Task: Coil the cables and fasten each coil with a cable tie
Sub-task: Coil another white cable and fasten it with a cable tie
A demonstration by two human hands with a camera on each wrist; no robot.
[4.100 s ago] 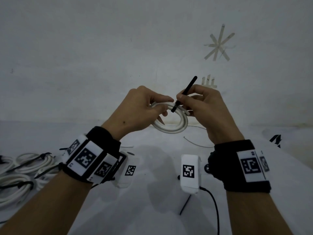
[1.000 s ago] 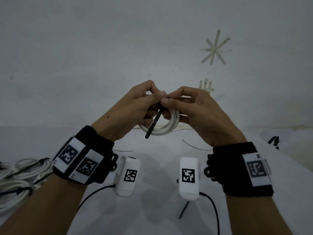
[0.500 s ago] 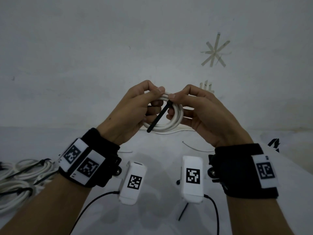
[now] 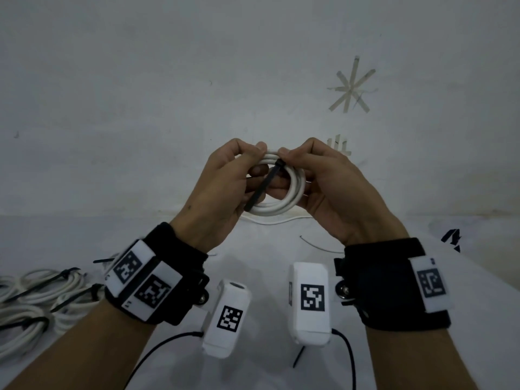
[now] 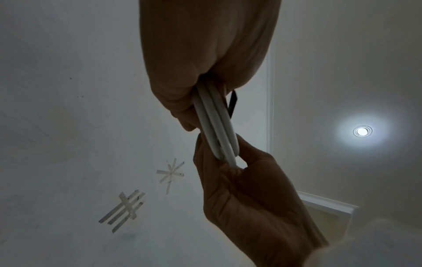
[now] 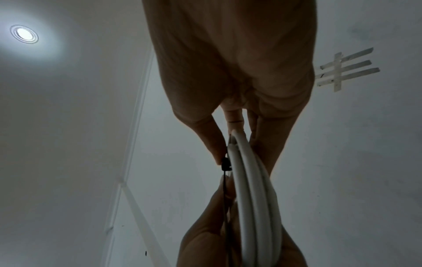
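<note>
A small white cable coil (image 4: 284, 205) is held up in front of the wall by both hands. A black cable tie (image 4: 266, 184) is closed round the top of the coil, its head (image 4: 279, 164) at the top and its tail hanging down to the left. My left hand (image 4: 225, 187) grips the coil's left side, thumb and forefinger on its top. My right hand (image 4: 323, 181) pinches the coil beside the tie's head. The left wrist view shows the coil (image 5: 217, 124) edge-on between both hands. In the right wrist view the tie head (image 6: 225, 164) sits against the coil (image 6: 253, 189).
Several tied white cable coils (image 4: 33, 299) lie on the white surface at the left. A loose white cable (image 4: 275, 220) and a thin dark wire (image 4: 318, 246) lie below the hands. A loose black tie (image 4: 298, 358) lies near the front. Black items (image 4: 451, 237) sit at the right edge.
The tie's long end, sticking up four seconds ago, now hangs down through the closed loop. In the last second the hands rose slightly and the loop drew snug on the coil.
</note>
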